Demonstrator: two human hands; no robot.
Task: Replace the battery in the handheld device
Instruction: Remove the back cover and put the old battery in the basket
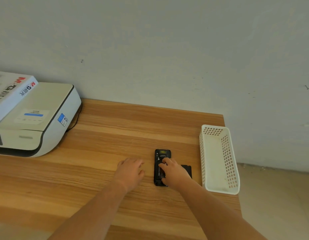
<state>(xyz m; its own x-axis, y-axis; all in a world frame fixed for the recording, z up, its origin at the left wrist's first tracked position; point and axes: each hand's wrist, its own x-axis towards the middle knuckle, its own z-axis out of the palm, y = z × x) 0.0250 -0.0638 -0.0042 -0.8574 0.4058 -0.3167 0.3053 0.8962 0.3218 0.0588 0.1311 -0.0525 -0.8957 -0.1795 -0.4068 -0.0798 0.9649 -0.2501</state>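
Observation:
A black handheld device [158,163] lies face down on the wooden table [101,153], its back cover off and the battery compartment showing. My right hand [172,172] lies over the device, its fingertips pressing on the battery area near the top of the compartment. A flat black piece [187,169], apparently the back cover, lies just right of the device, partly hidden by my right hand. My left hand [130,172] rests flat on the table a little left of the device, holding nothing.
A white perforated plastic basket [219,160] stands at the table's right edge. A white printer [39,122] with a white box [10,94] on top occupies the far left. A grey wall runs behind the table.

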